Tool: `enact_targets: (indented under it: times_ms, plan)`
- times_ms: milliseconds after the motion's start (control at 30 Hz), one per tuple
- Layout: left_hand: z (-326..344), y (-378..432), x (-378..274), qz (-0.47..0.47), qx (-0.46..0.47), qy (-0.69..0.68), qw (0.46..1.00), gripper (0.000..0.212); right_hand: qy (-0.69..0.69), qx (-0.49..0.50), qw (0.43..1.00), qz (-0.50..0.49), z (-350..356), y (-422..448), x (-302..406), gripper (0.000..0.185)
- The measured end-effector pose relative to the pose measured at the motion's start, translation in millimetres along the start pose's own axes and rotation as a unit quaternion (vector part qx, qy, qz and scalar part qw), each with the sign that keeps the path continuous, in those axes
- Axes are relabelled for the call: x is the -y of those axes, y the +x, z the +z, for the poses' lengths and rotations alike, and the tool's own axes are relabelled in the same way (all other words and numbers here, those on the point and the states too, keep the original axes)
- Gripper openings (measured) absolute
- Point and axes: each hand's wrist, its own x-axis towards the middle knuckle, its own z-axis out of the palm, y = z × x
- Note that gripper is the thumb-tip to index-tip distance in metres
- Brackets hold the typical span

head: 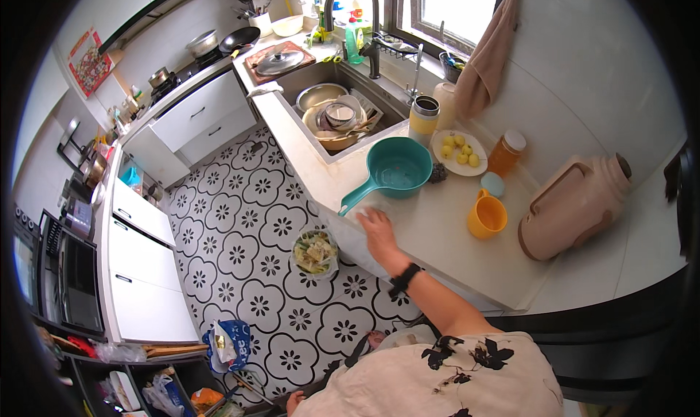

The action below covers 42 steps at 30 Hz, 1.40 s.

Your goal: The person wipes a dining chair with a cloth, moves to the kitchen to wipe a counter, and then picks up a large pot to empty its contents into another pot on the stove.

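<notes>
My right hand (376,233) is at the counter's front edge, just below the handle of a teal plastic dipper (399,165). Its fingers are blurred beside a pale, thin patch; whether they hold it I cannot tell. Against the dipper's right side lies a dark scouring ball (438,173). Behind it is a white plate (465,168) of small yellow fruits. To the right are an orange mug (487,215), a light blue lid (493,185) and an amber jar with a white lid (507,153). Only part of my left hand (295,401) shows low in the picture.
The sink (306,127) holds stacked bowls and basins. An insulated cup (424,120) stands by its corner. A large beige vacuum jug (574,206) is at the right wall. On the patterned floor sit a lined bin of vegetable scraps (315,254) and a blue bag (229,346).
</notes>
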Motion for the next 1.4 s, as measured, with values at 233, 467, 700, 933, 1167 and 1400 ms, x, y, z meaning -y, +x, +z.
enact_targets:
  times_ms: [233,467,700,933,1167,1400]
  plan:
    - [-3.7,8.8,-12.2,0.015,0.009,0.010,1.000,0.030,0.161,-0.020,0.983,0.085,87.3,68.3,-4.0,0.028]
    - [-5.3,29.5,-22.1,0.020,0.021,0.010,1.000,0.031,0.111,-0.025,0.993,-0.013,-18.6,-6.6,21.5,0.023]
    - [-6.3,34.7,-29.8,0.028,0.027,0.015,0.999,0.031,-0.079,-0.143,0.984,0.071,-108.9,35.8,-36.8,0.033]
    - [-6.4,39.3,-32.7,0.030,0.019,0.007,0.999,0.032,-0.170,0.075,0.982,0.038,-85.1,45.5,-70.6,0.025]
    - [-27.8,54.5,-38.1,0.026,0.015,0.015,0.999,0.032,-0.156,0.020,0.987,-0.008,-77.9,45.8,-49.8,0.011]
    - [-81.7,99.1,-37.8,0.029,0.024,0.030,0.999,0.033,-0.133,-0.051,0.986,-0.089,-81.1,88.2,29.4,0.010]
